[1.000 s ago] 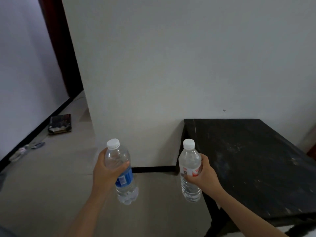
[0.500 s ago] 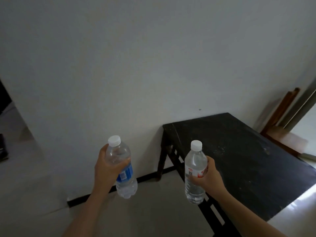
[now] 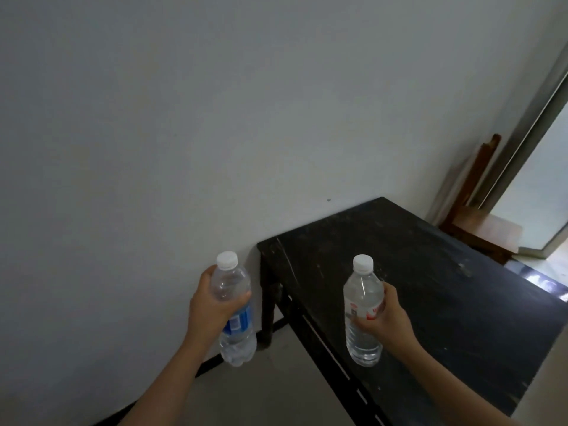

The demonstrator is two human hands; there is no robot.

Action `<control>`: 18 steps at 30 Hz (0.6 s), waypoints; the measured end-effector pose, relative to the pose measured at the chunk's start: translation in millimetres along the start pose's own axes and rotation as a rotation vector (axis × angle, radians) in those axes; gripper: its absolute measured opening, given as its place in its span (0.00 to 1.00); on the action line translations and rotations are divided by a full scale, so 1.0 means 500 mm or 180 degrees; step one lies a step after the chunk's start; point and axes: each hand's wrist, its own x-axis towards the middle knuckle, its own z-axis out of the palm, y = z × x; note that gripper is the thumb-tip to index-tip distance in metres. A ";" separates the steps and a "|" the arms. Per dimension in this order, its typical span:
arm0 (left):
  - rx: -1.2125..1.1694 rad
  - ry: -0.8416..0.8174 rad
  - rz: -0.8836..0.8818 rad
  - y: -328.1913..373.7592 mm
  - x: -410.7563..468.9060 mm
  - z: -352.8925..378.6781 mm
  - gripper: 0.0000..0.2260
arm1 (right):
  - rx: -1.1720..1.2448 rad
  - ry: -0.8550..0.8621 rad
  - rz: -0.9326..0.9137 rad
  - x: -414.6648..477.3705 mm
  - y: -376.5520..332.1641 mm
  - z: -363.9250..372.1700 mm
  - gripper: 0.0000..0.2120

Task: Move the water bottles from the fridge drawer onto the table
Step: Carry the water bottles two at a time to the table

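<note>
In the head view, my left hand (image 3: 212, 305) is wrapped round the upper body of the blue-label bottle (image 3: 237, 323), thumb across the front and fingers behind. That bottle hangs upright over the floor (image 3: 261, 392), just off the near left corner of the table (image 3: 436, 290). My right hand (image 3: 385, 321) is clamped round the middle of the red-label bottle (image 3: 362, 295), at its label. This one is upright too, held above the table's near edge and, as far as I can tell, clear of the top.

Both bottles look full or close to it and both have their white caps on, so I judge them to be moderately heavy for one hand. The thin clear plastic will likely give under a hard squeeze. If they are cold from the fridge they may be damp and slick, though I can't see moisture. I'd hold them at the label band or the ribbed waist, not at the smooth shoulder.

The table stands against the wall (image 3: 215, 118), with a wooden chair (image 3: 482, 224) beyond its far end. The fridge drawer is out of sight.
</note>
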 end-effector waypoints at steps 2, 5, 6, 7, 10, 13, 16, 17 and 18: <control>0.0039 -0.0050 0.0101 0.008 0.044 0.024 0.31 | 0.0073 -0.0014 -0.0032 0.048 -0.002 -0.004 0.40; 0.0046 0.0024 0.0121 0.019 0.114 0.084 0.32 | 0.0082 -0.0058 -0.0056 0.135 0.004 -0.017 0.39; 0.0019 0.0047 0.0127 0.023 0.128 0.099 0.32 | 0.0055 -0.0067 -0.0065 0.155 0.004 -0.020 0.39; 0.0017 0.0085 0.0116 0.020 0.162 0.130 0.33 | 0.0028 -0.0066 -0.0059 0.199 0.012 -0.027 0.39; -0.0082 0.0099 0.0070 -0.005 0.188 0.158 0.32 | -0.0004 -0.0094 -0.0004 0.238 0.021 -0.028 0.39; -0.0038 0.0140 -0.0058 -0.033 0.222 0.190 0.33 | -0.0018 -0.0092 0.0190 0.282 0.040 -0.024 0.40; -0.0012 0.0086 -0.0054 -0.041 0.251 0.213 0.34 | 0.0010 -0.0089 0.0327 0.310 0.049 -0.018 0.40; 0.0021 0.0036 -0.0026 -0.043 0.268 0.225 0.34 | 0.0015 -0.0083 0.0356 0.324 0.052 -0.013 0.39; 0.0043 0.0016 0.0031 -0.040 0.282 0.235 0.33 | 0.0012 -0.0076 0.0364 0.333 0.050 -0.008 0.39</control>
